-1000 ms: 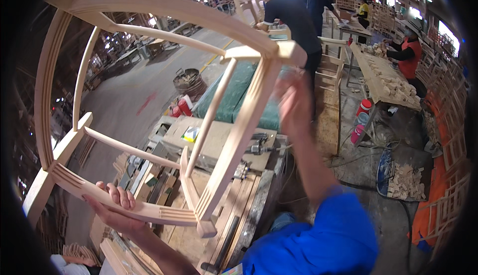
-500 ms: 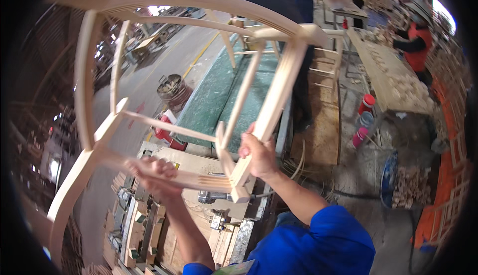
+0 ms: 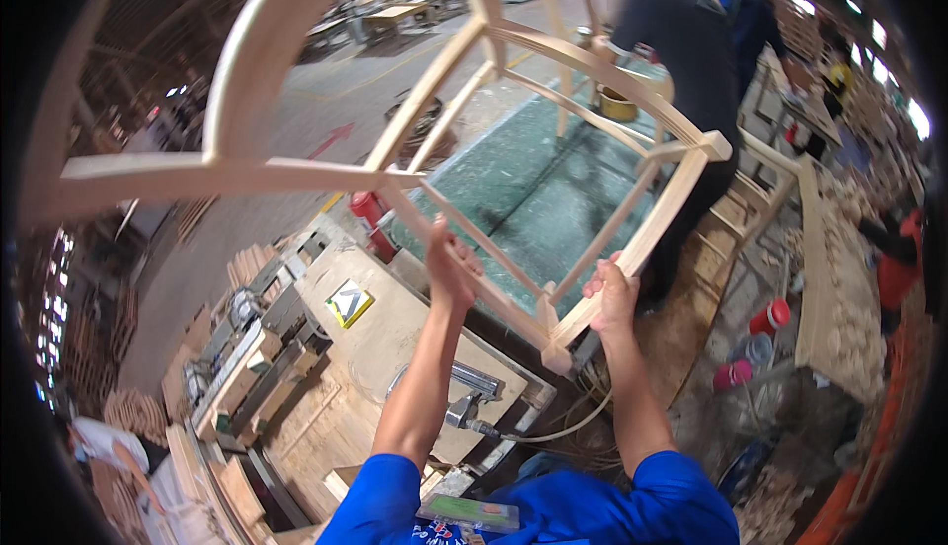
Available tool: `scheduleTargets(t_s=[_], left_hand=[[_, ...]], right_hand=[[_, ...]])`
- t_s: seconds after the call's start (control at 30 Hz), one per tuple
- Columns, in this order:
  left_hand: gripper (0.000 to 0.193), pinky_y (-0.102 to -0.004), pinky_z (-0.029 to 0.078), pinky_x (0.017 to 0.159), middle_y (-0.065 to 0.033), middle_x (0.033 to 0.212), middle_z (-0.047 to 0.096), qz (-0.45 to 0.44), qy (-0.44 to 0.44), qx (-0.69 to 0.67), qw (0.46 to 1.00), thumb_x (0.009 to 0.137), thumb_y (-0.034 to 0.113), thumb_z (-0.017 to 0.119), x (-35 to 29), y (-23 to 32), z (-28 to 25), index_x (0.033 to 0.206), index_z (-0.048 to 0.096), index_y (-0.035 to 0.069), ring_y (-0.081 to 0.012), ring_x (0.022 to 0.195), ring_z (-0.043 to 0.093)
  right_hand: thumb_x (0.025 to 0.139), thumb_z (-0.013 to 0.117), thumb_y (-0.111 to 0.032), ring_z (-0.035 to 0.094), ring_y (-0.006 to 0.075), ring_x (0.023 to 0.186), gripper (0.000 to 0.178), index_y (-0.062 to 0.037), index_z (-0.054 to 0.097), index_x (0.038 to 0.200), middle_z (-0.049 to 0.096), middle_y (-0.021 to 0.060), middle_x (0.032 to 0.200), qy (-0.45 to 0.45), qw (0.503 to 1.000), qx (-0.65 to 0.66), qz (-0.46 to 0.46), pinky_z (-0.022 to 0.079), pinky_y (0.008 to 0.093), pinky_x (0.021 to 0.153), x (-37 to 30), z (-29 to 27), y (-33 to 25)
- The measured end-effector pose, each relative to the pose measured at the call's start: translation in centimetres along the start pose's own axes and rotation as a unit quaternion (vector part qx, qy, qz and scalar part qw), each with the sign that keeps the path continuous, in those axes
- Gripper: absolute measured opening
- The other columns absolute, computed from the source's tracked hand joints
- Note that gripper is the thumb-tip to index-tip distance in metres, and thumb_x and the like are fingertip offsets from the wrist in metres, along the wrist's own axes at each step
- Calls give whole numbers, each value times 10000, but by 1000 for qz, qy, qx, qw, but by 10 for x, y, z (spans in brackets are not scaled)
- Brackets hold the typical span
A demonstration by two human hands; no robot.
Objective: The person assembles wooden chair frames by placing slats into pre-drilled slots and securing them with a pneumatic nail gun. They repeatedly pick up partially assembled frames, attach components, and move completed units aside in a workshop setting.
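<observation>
Both hands hold a pale, unpainted wooden chair frame [image 3: 674, 199] up in front of me, tilted, with its seat opening toward me. My left hand [image 3: 452, 267] is closed around the left seat rail. Near the closest corner, my right hand [image 3: 614, 293] grips the right rail, thumb on top. The curved back part of the frame reaches up to the upper left. Below my hands, a metal air tool [image 3: 466, 409] lies on a wooden board [image 3: 380, 333], partly hidden by my left forearm.
Beyond the frame stands a green-topped table [image 3: 541, 234], where a person in dark clothes [image 3: 673, 56] bends over. A red fire extinguisher [image 3: 369, 217] stands left of it. Clamps with wood blocks [image 3: 252, 372] sit at left. An air hose [image 3: 558, 434] loops near my right forearm.
The chair frame has turned and tilted, its near corner shifting right and its back part swinging up left. My view has shifted too. Both hands still hold the frame.
</observation>
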State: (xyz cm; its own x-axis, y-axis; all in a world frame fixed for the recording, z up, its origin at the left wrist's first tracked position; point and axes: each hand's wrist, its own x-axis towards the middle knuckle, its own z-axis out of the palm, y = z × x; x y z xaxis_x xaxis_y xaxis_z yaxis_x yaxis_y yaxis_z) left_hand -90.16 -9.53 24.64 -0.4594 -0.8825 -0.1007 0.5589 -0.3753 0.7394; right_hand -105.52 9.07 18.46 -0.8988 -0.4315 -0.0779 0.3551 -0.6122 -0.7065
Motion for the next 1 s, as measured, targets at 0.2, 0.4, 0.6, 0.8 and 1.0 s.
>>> scheduleTargets(t_s=[0.2,0.4,0.6,0.8,1.0], left_hand=[[374,-335,511,483,-10,695,523,6,-3,58,998,991,372,708,66,1,-2,1058,488,77,-160,532,557],[524,-304,557,738,-7,973,679,-19,-126,387,913,1011,449,677,47,5,-36,1309,600,26,-108,868,656],[509,-284,550,798,-68,1120,727,-115,15,391,913,1024,348,686,-102,24,-189,1396,567,23,-125,967,680],[533,-268,525,740,-39,987,720,-28,291,280,914,983,316,749,-321,59,-287,1373,584,-7,-89,857,641],[457,-275,529,689,-21,909,692,21,466,198,862,972,351,745,-436,48,-298,1281,644,30,-102,803,641]], right_hand=[[876,610,-64,481,129,508,103,-102,527,923,474,2,674,-8,996,-72,50,430,301,428,67,37,16],[836,658,-77,443,142,457,156,-116,507,846,444,3,623,-15,987,-111,111,431,323,416,171,60,26],[811,685,-100,470,178,472,172,-130,516,805,457,13,617,-3,978,-157,141,429,354,411,260,68,75],[881,702,-281,591,281,772,318,-4,650,1029,660,135,862,-295,815,-497,-32,537,450,727,301,111,81],[957,689,-352,672,255,751,388,-5,704,1131,717,126,877,-354,758,-541,-87,566,410,662,151,58,118]])
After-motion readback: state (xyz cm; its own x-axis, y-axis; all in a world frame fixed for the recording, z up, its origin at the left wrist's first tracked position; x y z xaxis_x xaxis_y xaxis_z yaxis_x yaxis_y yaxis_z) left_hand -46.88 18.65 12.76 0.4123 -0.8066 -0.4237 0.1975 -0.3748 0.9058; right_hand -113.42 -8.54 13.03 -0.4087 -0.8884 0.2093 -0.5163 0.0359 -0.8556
